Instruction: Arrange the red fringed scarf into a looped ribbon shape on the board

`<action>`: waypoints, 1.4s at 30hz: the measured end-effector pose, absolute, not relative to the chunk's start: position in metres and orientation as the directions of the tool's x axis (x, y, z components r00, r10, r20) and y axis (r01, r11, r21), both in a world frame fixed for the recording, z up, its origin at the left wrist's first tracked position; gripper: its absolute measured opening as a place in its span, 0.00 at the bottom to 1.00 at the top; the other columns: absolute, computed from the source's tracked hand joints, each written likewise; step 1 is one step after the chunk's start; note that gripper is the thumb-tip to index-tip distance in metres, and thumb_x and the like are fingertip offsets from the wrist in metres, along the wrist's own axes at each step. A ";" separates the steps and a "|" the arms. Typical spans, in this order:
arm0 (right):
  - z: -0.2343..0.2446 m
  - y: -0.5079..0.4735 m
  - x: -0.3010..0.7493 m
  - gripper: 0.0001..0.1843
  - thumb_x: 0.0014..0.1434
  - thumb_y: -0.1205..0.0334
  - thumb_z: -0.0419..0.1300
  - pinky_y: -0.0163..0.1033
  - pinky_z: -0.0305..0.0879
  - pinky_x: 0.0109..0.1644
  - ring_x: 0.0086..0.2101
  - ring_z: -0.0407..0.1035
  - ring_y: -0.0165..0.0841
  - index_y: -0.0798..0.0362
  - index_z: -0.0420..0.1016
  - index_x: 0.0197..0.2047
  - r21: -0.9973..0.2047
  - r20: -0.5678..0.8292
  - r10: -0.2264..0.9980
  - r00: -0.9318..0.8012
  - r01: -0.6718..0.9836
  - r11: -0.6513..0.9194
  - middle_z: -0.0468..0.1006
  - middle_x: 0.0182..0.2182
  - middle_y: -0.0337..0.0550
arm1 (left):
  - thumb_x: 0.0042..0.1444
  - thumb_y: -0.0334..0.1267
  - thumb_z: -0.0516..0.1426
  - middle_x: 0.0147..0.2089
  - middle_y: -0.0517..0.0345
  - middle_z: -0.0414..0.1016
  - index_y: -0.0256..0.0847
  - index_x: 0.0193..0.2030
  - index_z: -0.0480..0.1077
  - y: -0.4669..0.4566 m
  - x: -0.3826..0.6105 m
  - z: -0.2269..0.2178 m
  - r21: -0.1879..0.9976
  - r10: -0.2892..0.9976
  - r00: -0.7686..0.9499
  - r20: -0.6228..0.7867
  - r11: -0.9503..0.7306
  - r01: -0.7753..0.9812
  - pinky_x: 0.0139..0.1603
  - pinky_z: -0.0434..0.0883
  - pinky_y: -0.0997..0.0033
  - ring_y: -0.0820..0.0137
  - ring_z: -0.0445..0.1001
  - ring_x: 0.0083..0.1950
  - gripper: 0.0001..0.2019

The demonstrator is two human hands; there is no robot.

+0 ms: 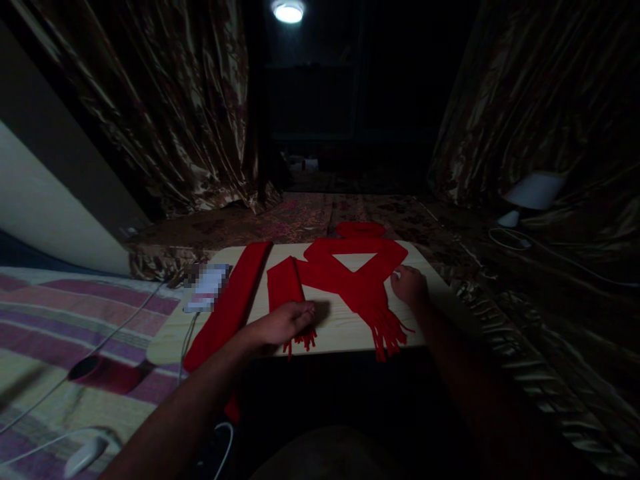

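Note:
A red knitted scarf [367,283] with fringed ends lies crossed in a loop on a light wooden table [345,327]. Its folded left end [285,283] hangs toward the front edge, fringe down. My left hand [293,322] lies over that end just above the fringe, fingers bent and close together; what is under them is hidden. Beside the right edge of the crossing, my right hand [411,287] has its fingers curled inward, with the fingertips close to the cloth. I cannot make out whether they pinch it.
A long red folded cloth strip [233,303] runs down the table's left side. Next to it lies a blurred-out phone-like item [207,287] with a cable. Another red piece [360,229] is at the far edge. A striped bedspread [40,320] and a white lamp [535,190] flank the table.

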State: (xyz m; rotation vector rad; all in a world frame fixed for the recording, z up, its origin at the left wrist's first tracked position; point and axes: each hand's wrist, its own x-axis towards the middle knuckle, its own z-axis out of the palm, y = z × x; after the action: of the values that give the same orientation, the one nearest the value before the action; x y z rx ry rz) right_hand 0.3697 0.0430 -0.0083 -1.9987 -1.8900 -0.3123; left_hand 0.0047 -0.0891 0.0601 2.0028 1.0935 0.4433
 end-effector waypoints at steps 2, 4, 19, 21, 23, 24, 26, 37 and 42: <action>-0.009 0.043 0.370 0.14 0.64 0.62 0.55 0.41 0.60 0.47 0.44 0.73 0.42 0.57 0.79 0.47 -0.113 0.408 0.910 0.072 0.993 -0.028 0.81 0.44 0.54 | 0.67 0.52 0.49 0.29 0.63 0.65 0.41 0.33 0.64 -0.095 0.017 0.061 0.801 0.736 0.665 -0.123 -0.322 0.504 0.32 0.64 0.74 0.74 0.64 0.30 0.18; -0.009 0.043 0.370 0.14 0.64 0.62 0.55 0.41 0.60 0.48 0.44 0.73 0.42 0.57 0.79 0.47 -0.112 0.408 0.910 0.071 0.993 -0.027 0.81 0.43 0.54 | 0.66 0.50 0.51 0.26 0.65 0.61 0.40 0.30 0.63 -0.101 0.026 0.060 0.809 0.661 0.733 -0.159 -0.338 0.481 0.29 0.61 0.76 0.76 0.60 0.28 0.18; -0.007 0.043 0.369 0.15 0.64 0.62 0.54 0.41 0.60 0.48 0.45 0.72 0.41 0.57 0.79 0.48 -0.131 0.397 0.915 0.075 0.991 -0.024 0.81 0.43 0.54 | 0.64 0.35 0.53 0.47 0.50 0.81 0.43 0.44 0.79 -0.088 0.006 0.054 0.340 0.848 0.513 0.132 -0.525 0.780 0.56 0.71 0.62 0.62 0.77 0.52 0.12; -0.006 0.042 0.368 0.16 0.64 0.61 0.55 0.41 0.60 0.48 0.45 0.72 0.41 0.57 0.79 0.49 -0.130 0.392 0.916 0.083 0.991 -0.034 0.81 0.43 0.54 | 0.64 0.36 0.53 0.53 0.49 0.80 0.43 0.51 0.79 -0.086 0.006 0.050 0.357 0.809 0.569 0.145 -0.579 0.733 0.62 0.69 0.61 0.61 0.74 0.59 0.14; -0.005 0.041 0.367 0.16 0.64 0.62 0.54 0.41 0.60 0.49 0.46 0.72 0.42 0.57 0.79 0.50 -0.128 0.389 0.917 0.092 0.991 -0.045 0.81 0.44 0.54 | 0.64 0.36 0.53 0.60 0.47 0.77 0.41 0.58 0.76 -0.085 0.009 0.046 0.405 0.791 0.594 0.150 -0.597 0.693 0.66 0.66 0.58 0.59 0.70 0.65 0.19; -0.005 0.041 0.367 0.16 0.64 0.62 0.54 0.41 0.60 0.49 0.46 0.72 0.42 0.57 0.79 0.50 -0.128 0.387 0.917 0.095 0.991 -0.049 0.81 0.44 0.54 | 0.64 0.37 0.53 0.63 0.46 0.75 0.40 0.61 0.74 -0.085 0.011 0.044 0.436 0.793 0.592 0.142 -0.587 0.682 0.68 0.66 0.57 0.59 0.69 0.67 0.21; -0.004 0.040 0.366 0.16 0.64 0.62 0.54 0.41 0.60 0.49 0.46 0.72 0.42 0.56 0.79 0.50 -0.129 0.386 0.917 0.095 0.991 -0.049 0.81 0.44 0.54 | 0.64 0.37 0.53 0.67 0.47 0.71 0.40 0.65 0.70 -0.084 0.015 0.044 0.500 0.809 0.575 0.122 -0.550 0.669 0.68 0.65 0.57 0.60 0.68 0.68 0.24; -0.002 0.039 0.367 0.17 0.65 0.63 0.54 0.42 0.61 0.51 0.48 0.72 0.42 0.57 0.78 0.51 -0.153 0.363 0.927 0.096 0.987 -0.042 0.80 0.47 0.55 | 0.65 0.51 0.48 0.73 0.42 0.60 0.34 0.72 0.60 -0.013 -0.033 0.034 0.266 0.962 0.255 0.097 -0.271 0.925 0.73 0.58 0.58 0.55 0.58 0.74 0.33; -0.004 0.040 0.367 0.16 0.65 0.63 0.54 0.41 0.60 0.52 0.47 0.72 0.42 0.56 0.78 0.50 -0.147 0.368 0.925 0.091 0.988 -0.039 0.81 0.46 0.54 | 0.65 0.52 0.44 0.71 0.41 0.64 0.32 0.68 0.65 0.010 -0.050 0.027 0.194 0.962 0.272 0.012 -0.269 0.943 0.71 0.60 0.60 0.57 0.62 0.72 0.32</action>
State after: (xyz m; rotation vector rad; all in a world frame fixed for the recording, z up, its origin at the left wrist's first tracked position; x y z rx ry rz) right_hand 0.3673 0.0396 -0.0041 -2.0182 -1.8860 -0.2429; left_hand -0.0502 0.0095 0.0267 2.3829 1.8013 0.1918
